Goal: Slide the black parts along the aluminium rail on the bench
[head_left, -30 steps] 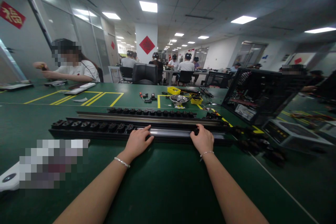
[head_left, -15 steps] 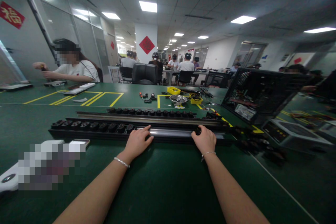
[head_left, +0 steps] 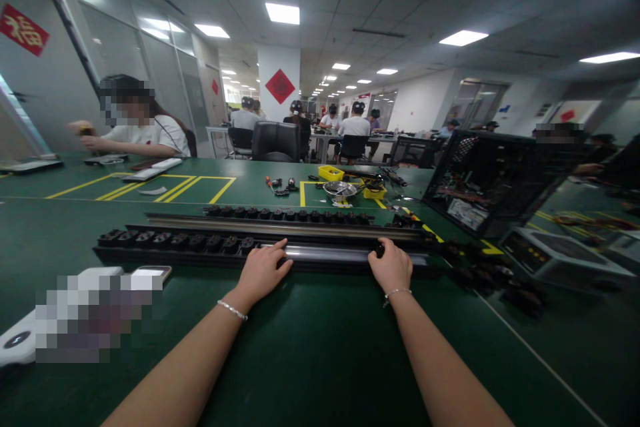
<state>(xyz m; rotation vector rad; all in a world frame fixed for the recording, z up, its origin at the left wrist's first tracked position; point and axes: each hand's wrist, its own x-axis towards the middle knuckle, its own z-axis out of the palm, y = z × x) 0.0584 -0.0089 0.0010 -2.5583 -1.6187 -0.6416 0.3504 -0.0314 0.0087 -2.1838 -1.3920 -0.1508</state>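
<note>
A long black power strip [head_left: 165, 245] with a row of sockets lies across the green table [head_left: 310, 347], its right half showing a bare silver rail [head_left: 325, 253]. My left hand [head_left: 263, 271] rests on its near edge, fingers stretched over the rail, holding nothing. My right hand [head_left: 391, 266] is curled at the rail farther right, its fingers pinched on a small black socket piece [head_left: 379, 250]. A second long strip [head_left: 280, 219] lies just behind the first.
A black open computer case [head_left: 495, 180] stands at the right with loose black parts [head_left: 495, 273] near it. A metal bowl [head_left: 340, 189] and yellow bins [head_left: 331, 173] sit farther back. A person sits at the left; others sit at far tables. White devices [head_left: 30, 333] lie near left.
My right hand has shifted slightly right along the rail and curled round the small black piece. My left hand has stayed still.
</note>
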